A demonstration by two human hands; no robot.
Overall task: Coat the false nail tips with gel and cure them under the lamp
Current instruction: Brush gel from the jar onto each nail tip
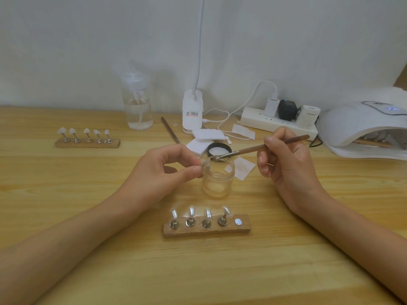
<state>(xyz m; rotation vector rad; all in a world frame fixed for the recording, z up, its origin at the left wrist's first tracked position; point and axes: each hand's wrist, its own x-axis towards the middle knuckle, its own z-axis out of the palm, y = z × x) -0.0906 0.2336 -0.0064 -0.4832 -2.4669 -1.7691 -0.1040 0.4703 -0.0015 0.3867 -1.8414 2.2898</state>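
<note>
My left hand [167, 170] pinches a small clear nail tip on its stand [206, 164] right at the rim of an open glass gel jar [218, 179]. My right hand [286, 159] grips a brown brush [264, 147], whose bristle end sits over the jar's mouth, close to the held tip. In front of me a wooden holder [207, 227] carries several nail tips on metal stands, and its rightmost magnet spot is bare. The white curing lamp [361, 126] stands at the right, with another holder partly visible inside it.
A second wooden holder with several tips [87, 139] sits at the far left. Behind the jar lie its black lid [219, 149], white pads [207, 137], another brush [170, 130], a spray bottle [137, 104], a desk lamp base [192, 111] and a power strip [277, 119].
</note>
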